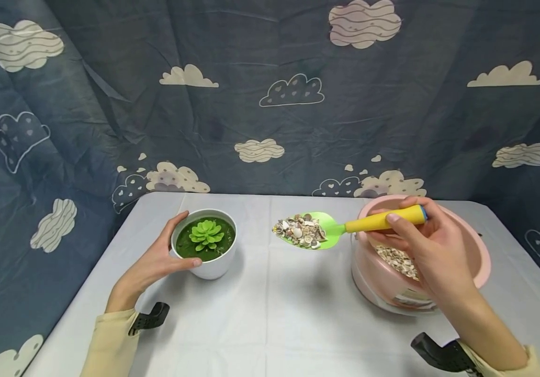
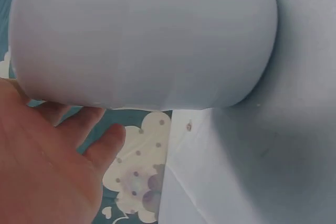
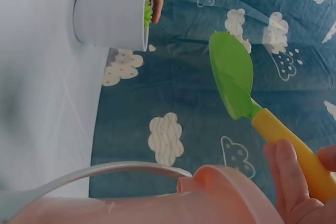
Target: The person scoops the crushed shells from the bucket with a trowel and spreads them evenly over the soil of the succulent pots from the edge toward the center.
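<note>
My right hand (image 1: 435,251) grips the yellow handle of a small garden trowel (image 1: 385,219) above the pink bucket's rim. Its green blade, level and heaped with small shells and pebbles (image 1: 302,231), points left over the table. In the right wrist view the underside of the trowel (image 3: 231,74) shows. To the left, my left hand (image 1: 154,259) holds the white flowerpot (image 1: 215,266) by its rim, thumb at the near side and fingers at the far side. A green succulent (image 1: 206,234) sits in the pot on a dark green surface. The pot stands upright on the table.
The pink bucket (image 1: 479,256) stands at the right, with more shells and pebbles (image 1: 397,261) inside and a pale handle (image 3: 121,167) at its side. A white cloth covers the table (image 1: 270,314). Behind it hangs a dark blue curtain (image 1: 232,120) with clouds.
</note>
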The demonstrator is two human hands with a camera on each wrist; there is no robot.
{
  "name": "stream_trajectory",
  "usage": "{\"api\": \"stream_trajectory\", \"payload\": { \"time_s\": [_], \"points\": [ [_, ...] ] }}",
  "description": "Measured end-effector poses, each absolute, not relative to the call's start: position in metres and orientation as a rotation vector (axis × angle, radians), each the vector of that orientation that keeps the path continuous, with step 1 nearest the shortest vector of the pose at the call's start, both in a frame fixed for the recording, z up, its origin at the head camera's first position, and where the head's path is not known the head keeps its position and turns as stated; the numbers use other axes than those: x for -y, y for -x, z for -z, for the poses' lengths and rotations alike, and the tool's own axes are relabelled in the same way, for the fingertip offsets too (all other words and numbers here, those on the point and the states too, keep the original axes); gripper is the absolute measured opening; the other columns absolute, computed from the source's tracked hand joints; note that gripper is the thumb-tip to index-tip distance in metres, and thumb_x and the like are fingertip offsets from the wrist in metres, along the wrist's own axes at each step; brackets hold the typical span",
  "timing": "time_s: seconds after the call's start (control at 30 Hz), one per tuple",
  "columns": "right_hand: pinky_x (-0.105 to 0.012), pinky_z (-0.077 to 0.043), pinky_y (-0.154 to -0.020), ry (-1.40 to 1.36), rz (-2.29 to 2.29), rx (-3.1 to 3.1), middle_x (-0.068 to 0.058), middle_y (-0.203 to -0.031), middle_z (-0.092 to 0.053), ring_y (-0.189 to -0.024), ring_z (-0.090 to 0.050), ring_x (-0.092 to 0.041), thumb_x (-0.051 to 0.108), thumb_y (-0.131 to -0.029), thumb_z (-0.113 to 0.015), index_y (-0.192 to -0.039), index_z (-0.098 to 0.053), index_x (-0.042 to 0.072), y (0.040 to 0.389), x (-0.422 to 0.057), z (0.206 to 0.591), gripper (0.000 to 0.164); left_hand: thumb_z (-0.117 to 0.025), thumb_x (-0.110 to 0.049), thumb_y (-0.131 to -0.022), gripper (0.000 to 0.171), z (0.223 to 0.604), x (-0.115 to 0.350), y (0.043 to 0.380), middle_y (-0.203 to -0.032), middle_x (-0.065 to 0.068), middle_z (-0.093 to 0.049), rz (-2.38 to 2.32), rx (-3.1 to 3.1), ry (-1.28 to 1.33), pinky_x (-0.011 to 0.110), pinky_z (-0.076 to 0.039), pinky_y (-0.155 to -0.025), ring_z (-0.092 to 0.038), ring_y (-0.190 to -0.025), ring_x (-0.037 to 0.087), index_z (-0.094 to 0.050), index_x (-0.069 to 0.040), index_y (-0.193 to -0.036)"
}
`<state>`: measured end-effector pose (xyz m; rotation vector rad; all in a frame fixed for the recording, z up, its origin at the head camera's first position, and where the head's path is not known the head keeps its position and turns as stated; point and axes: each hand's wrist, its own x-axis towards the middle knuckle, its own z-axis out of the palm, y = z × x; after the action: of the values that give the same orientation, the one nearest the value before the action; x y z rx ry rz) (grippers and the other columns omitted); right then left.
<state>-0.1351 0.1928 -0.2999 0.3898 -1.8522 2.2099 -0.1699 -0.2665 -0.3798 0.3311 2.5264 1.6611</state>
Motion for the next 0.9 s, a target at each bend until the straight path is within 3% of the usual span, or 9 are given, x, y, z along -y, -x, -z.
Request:
{"api": "stream_trajectory", "payload": {
  "time_s": [0.43,0.9],
  "points": [
    [-0.044,-0.053,-0.073,-0.446,-2.235,1.888,-0.030,-0.120,-0.053,-0.095,-0.070,-0.032,-0.001,-0.096,-0.060,-0.120,-0.047,-0.006,0.139,-0.179,0.302,0.028,-0.084,-0.021,-0.076,0.107,0.389,0.268,0.174,-0.156,0.007,-0.027,-1.673,-2.524,-0.306,0.057,-0.019,-0.109,-0.025,-0.139,0.028,-0.015,-0.023,-0.158],
    [-0.046,-0.052,-0.078,-0.493,-2.357,1.862,-0.024,-0.114,-0.064,-0.103,-0.067,-0.033,0.002,-0.097,-0.060,-0.116,-0.043,-0.006,0.144,-0.159,0.307,0.027,-0.083,-0.018,-0.077,0.106,0.390,0.267,0.173,-0.155,0.009,-0.025,-1.746,-2.453,-0.279,0.054,-0.025,-0.108,-0.027,-0.138,0.029,-0.015,-0.024,-0.158]
  ]
}}
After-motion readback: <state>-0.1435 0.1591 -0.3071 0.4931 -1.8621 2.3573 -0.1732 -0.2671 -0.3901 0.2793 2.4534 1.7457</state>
